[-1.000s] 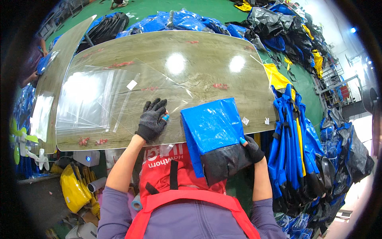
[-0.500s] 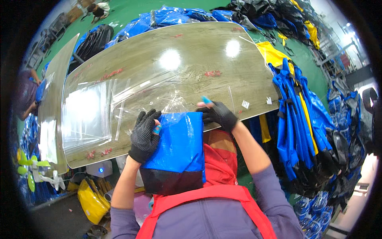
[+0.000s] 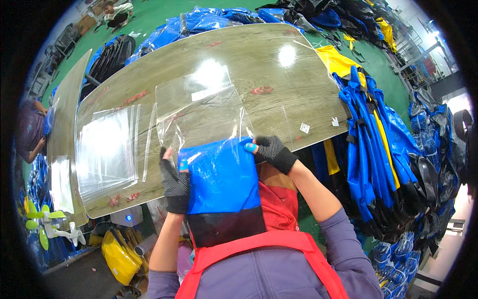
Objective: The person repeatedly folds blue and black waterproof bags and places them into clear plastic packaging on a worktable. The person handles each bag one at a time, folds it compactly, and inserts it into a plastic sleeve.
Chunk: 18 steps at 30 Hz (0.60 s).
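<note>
A flat blue bag with a black bottom panel lies against my front, at the near edge of the table. Its top edge meets the mouth of a clear plastic bag spread out on the tabletop. My left hand, in a black dotted glove with bare fingertips, grips the left side where the two bags meet. At the right top corner my right hand, gloved alike, pinches both with the thumb on top. Blue tape wraps both thumbs. How far the blue bag reaches into the plastic is hard to see.
A stack of clear plastic bags lies on the wood-patterned table. Blue, black and yellow bags hang at the right edge. A small green fan stands at lower left. A person works at a neighbouring table.
The clear plastic bag, crumpled before, is now stretched out away from me on the table. My right hand has closed on the corner; my left hand has shifted down along the left side.
</note>
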Each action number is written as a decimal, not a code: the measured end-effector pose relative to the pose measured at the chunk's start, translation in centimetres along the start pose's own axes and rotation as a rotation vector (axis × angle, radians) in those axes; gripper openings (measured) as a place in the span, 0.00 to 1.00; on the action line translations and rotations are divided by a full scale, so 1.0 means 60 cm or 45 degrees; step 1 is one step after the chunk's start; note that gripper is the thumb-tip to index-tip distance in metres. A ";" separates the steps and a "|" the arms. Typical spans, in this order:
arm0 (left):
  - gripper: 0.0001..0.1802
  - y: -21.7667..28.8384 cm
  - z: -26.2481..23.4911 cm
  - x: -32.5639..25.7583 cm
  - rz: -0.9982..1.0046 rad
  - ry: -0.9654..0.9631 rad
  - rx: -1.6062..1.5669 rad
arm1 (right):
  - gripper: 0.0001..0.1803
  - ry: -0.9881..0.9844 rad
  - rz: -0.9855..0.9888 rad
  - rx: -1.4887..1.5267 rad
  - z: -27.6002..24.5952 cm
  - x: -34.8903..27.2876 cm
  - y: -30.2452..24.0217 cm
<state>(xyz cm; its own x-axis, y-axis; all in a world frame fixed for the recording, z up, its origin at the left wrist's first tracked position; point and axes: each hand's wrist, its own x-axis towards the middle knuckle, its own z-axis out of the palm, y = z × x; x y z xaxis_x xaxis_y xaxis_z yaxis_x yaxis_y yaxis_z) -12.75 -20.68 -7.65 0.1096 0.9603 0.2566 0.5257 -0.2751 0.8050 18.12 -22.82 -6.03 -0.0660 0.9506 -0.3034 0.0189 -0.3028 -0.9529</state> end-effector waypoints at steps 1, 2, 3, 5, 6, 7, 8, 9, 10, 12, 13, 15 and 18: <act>0.30 -0.007 0.004 0.001 -0.247 0.064 -0.185 | 0.19 0.055 0.052 0.195 0.003 0.006 0.000; 0.31 -0.011 0.005 0.005 -0.444 0.094 -0.368 | 0.18 0.117 0.064 0.091 0.005 0.012 0.000; 0.31 -0.015 0.004 0.008 -0.501 0.112 -0.425 | 0.17 0.146 -0.011 0.031 0.008 0.016 0.004; 0.30 -0.015 -0.007 0.017 -0.714 0.107 -0.575 | 0.18 0.247 -0.183 -0.076 0.015 0.017 0.019; 0.30 -0.013 -0.015 0.020 -0.655 -0.042 -0.570 | 0.19 0.304 -0.154 -0.192 0.018 0.010 0.031; 0.31 -0.009 -0.025 0.022 -0.710 -0.204 -0.571 | 0.21 0.368 -0.182 -0.288 0.025 -0.004 0.047; 0.31 -0.004 -0.034 0.021 -0.784 -0.272 -0.523 | 0.22 0.366 -0.289 -0.353 0.029 -0.023 0.063; 0.29 0.003 -0.042 0.018 -0.845 -0.322 -0.564 | 0.26 0.539 -0.420 -0.572 0.042 -0.045 0.079; 0.29 0.008 -0.050 0.014 -0.847 -0.490 -0.659 | 0.23 0.516 -0.371 -0.599 0.045 -0.070 0.093; 0.29 0.022 -0.061 0.002 -0.745 -0.674 -0.824 | 0.20 0.667 -0.421 -0.704 0.059 -0.123 0.110; 0.29 0.029 -0.065 -0.007 -0.736 -0.672 -0.785 | 0.20 0.448 -0.379 -0.750 0.060 -0.147 0.110; 0.34 0.040 -0.068 -0.016 -0.840 -0.668 -0.728 | 0.19 0.130 -0.242 -0.798 0.046 -0.176 0.091; 0.36 0.050 -0.054 -0.035 -0.785 -0.688 -0.789 | 0.18 -0.211 0.019 -1.018 0.001 -0.167 0.041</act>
<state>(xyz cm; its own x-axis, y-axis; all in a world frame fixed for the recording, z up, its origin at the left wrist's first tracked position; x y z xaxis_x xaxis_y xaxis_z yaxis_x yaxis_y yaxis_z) -14.12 -23.67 -4.02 0.4135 0.7935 -0.4465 0.1078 0.4442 0.8894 18.80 -33.08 -5.33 -0.2060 0.9054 -0.3712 0.7229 -0.1149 -0.6814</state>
